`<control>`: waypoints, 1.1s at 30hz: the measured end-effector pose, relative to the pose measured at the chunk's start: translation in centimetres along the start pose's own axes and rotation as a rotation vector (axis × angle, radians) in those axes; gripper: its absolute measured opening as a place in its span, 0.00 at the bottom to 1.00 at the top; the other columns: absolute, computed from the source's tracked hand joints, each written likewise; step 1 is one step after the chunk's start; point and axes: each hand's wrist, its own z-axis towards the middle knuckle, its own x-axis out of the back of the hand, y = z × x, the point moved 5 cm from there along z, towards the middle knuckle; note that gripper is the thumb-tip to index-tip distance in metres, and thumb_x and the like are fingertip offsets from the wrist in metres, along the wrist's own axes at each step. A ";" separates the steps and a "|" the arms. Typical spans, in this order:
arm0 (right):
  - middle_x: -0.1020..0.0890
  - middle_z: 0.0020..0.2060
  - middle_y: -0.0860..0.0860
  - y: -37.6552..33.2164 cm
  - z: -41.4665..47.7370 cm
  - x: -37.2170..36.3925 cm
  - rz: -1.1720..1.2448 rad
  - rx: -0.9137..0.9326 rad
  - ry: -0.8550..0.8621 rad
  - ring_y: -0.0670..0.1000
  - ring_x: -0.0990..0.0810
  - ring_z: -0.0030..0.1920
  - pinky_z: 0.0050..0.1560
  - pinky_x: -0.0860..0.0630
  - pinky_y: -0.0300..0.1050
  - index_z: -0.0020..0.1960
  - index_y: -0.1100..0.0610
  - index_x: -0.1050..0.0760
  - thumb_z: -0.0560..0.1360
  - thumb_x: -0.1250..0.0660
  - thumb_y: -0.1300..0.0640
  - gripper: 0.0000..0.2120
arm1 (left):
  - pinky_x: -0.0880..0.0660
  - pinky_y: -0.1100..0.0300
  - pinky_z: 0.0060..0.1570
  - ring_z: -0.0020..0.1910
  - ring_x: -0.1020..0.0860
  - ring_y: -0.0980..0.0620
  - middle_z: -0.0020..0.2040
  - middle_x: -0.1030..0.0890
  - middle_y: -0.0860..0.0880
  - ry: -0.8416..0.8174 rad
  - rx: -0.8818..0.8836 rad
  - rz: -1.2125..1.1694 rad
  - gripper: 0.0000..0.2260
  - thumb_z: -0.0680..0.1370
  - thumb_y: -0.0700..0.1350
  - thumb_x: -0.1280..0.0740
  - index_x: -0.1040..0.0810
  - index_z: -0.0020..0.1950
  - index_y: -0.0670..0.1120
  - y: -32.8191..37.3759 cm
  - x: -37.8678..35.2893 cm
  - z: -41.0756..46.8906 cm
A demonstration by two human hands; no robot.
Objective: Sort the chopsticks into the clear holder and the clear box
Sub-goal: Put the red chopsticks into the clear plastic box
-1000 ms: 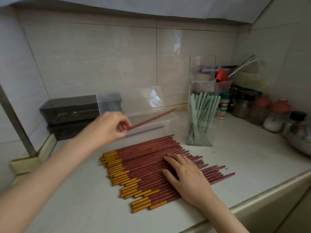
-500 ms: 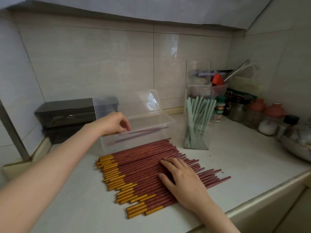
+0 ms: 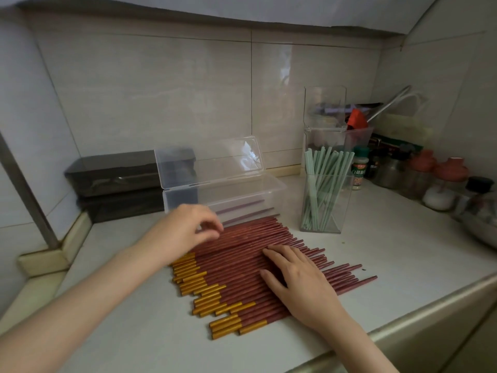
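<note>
Head camera: Dozens of red chopsticks [image 3: 242,254] with gold ends [image 3: 204,292] lie side by side in a slanting raft on a pale kitchen countertop [image 3: 403,259], gold ends toward the left, tips fanned out unevenly to the right. Just behind the raft stands the clear box [image 3: 278,185], its hinged lid [image 3: 215,162] raised, with a few red sticks lying lengthwise inside. To the box's right, the tall clear holder [image 3: 341,211] stands upright, packed with pale green chopsticks [image 3: 320,179] leaning at loose angles.

The left hand [image 3: 185,232] hovers at the raft's far edge, close to the box front, fingers curled downward and thumb drawn in toward them, fingertips at the rearmost sticks; whether a stick is actually pinched cannot be made out. The right hand [image 3: 301,281] lies palm down on the middle of the raft, fingers straight and slightly spread, pressing flat on the sticks and holding none.

Both bare forearms reach in from the near edge, the left crossing the counter diagonally, the right coming up from the lower right. Two dark boxes [image 3: 115,179] are stacked in the left corner; jars [image 3: 430,173] line the right wall.
</note>
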 end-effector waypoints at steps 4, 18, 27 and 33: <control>0.33 0.66 0.41 0.0 0.0 0.0 0.009 -0.006 0.003 0.42 0.37 0.67 0.68 0.45 0.36 0.72 0.48 0.37 0.71 0.63 0.34 0.36 | 0.27 0.61 0.53 0.53 0.24 0.55 0.53 0.22 0.54 -0.046 -0.016 0.216 0.08 0.76 0.48 0.35 0.21 0.55 0.51 -0.9 -3.2 -1.1; 0.33 0.66 0.41 0.0 0.0 -0.1 0.000 -0.002 -0.001 0.43 0.37 0.67 0.68 0.45 0.36 0.72 0.48 0.37 0.71 0.63 0.35 0.36 | 0.21 0.55 0.31 0.36 0.19 0.48 0.37 0.19 0.48 0.080 -0.102 0.324 0.07 0.67 0.36 0.27 0.17 0.42 0.45 -0.1 -2.7 -1.5; 0.33 0.66 0.40 0.1 0.1 -0.2 -0.002 -0.002 -0.006 0.42 0.37 0.66 0.68 0.44 0.37 0.72 0.47 0.38 0.71 0.63 0.34 0.36 | 0.23 0.56 0.47 0.46 0.20 0.49 0.48 0.17 0.49 0.116 0.113 0.360 0.08 0.74 0.41 0.32 0.18 0.52 0.49 -2.9 5.0 4.7; 0.33 0.66 0.41 0.1 0.0 -0.1 0.008 -0.007 -0.012 0.43 0.37 0.67 0.68 0.44 0.37 0.72 0.48 0.38 0.71 0.63 0.35 0.36 | 0.26 0.63 0.46 0.44 0.20 0.54 0.46 0.16 0.49 -0.120 0.175 0.209 0.06 0.73 0.40 0.30 0.17 0.48 0.47 -5.2 1.5 7.2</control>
